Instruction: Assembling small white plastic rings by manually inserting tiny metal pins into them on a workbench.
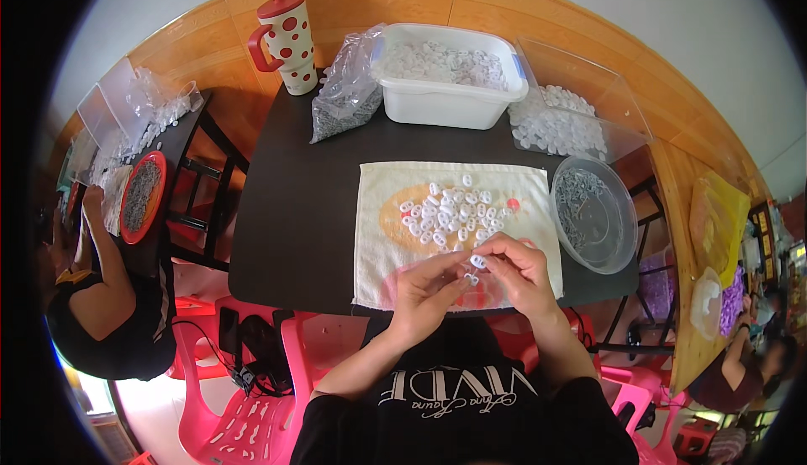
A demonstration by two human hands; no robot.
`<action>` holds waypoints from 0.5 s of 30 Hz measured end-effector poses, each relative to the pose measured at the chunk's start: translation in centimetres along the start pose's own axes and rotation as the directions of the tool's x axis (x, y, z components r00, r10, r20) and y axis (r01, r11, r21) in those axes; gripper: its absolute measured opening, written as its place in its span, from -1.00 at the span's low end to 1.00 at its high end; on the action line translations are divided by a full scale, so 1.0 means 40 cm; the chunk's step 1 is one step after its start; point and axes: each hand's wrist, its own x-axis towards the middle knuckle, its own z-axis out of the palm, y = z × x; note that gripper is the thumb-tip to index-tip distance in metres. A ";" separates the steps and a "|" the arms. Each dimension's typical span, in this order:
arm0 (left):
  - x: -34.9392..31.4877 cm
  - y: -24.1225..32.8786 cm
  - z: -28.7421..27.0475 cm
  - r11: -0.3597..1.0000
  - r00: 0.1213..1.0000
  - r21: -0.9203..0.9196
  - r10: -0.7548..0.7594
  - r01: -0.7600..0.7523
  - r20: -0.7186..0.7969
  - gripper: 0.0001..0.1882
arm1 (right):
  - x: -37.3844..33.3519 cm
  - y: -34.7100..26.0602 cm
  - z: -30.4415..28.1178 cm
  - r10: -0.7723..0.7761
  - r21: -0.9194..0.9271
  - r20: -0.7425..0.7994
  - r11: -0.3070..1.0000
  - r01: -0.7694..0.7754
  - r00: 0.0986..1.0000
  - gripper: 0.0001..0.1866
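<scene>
My right hand [519, 270] pinches a small white oval plastic piece [477, 261] with two holes between thumb and fingertips. Just beneath it, the fingertips of my left hand [427, 293] are closed on a small pale looped piece [472, 279], too small to name surely. The hands almost meet above the near edge of a cream towel [370, 242] with a coloured print. Several more white oval pieces [454, 214] lie loosely heaped on the towel, beyond my fingers. To the right, a round clear tub [618, 250] contains small grey metal pieces [580, 200].
Along the back of the dark table [286, 204] stand a spotted tumbler [290, 49], a plastic bag [349, 103] of grey bits, a white basin [445, 108] and a clear box [626, 112] of white pieces. Other people sit at tables left and right. Pink chairs [244, 423] stand nearby.
</scene>
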 end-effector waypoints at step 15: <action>-0.010 -0.017 -0.014 0.995 0.996 0.064 0.076 -0.073 -0.040 -0.67 | -0.007 -0.004 0.013 -0.052 -0.087 0.048 0.995 0.056 0.997 -0.84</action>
